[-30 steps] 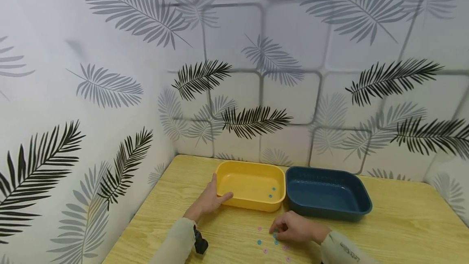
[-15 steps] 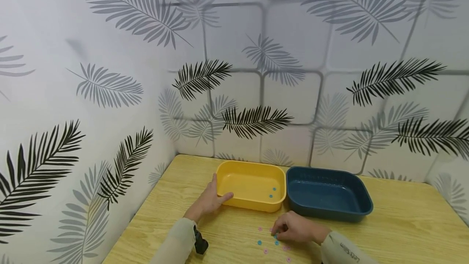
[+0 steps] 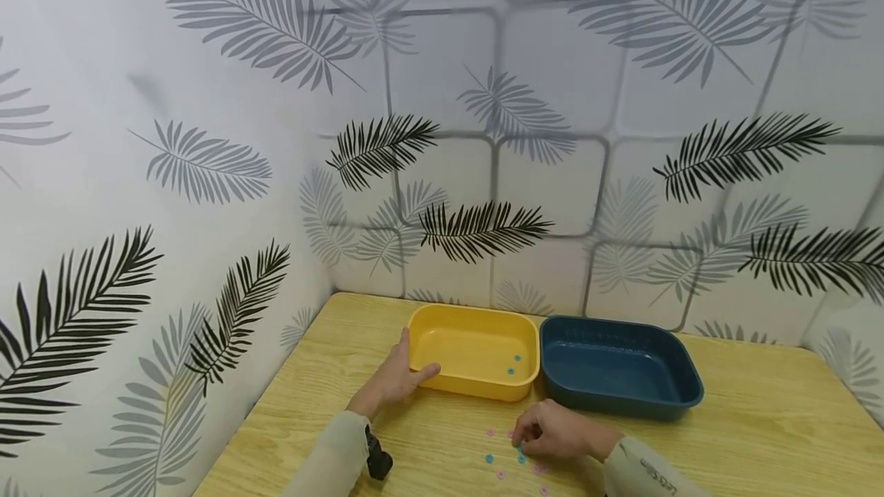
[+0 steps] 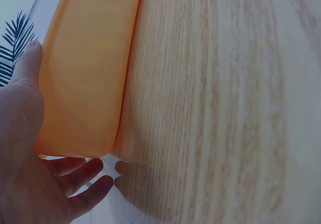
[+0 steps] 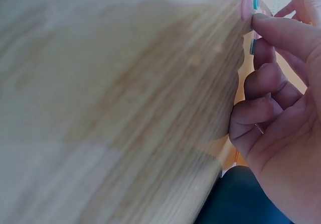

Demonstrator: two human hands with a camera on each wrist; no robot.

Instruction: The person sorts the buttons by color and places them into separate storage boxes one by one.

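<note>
Head view: one wood-grain table (image 3: 753, 397), set against a wall (image 3: 559, 190) printed with black and grey leaves. One yellow tray (image 3: 459, 350), two blue pieces (image 3: 517, 358) lying in its right end. One dark blue tray (image 3: 618, 366), just beside it on the right. One left hand (image 3: 394, 378), thumb over the front rim of the yellow tray at its near left corner, fingers along the left end; sleeve pale, a black device (image 3: 378, 459) at the wrist. One right hand (image 3: 555, 429), fingers bent, tips down among small pieces in front of the trays; sleeve pale, lettered. Loose blue pieces (image 3: 489, 459) and pink pieces (image 3: 500, 475), scattered flat on the table beside and below those fingertips. Left wrist view: left hand with thumb up against the tray's wall, remaining fingers spread, slightly bent, past its end. Right wrist view: thumb and forefinger near each other, other fingers curled; teal-looking pieces at the tips, one near the forefinger; whether any is pinched cannot be told. Dark blue tray partly visible below.
</note>
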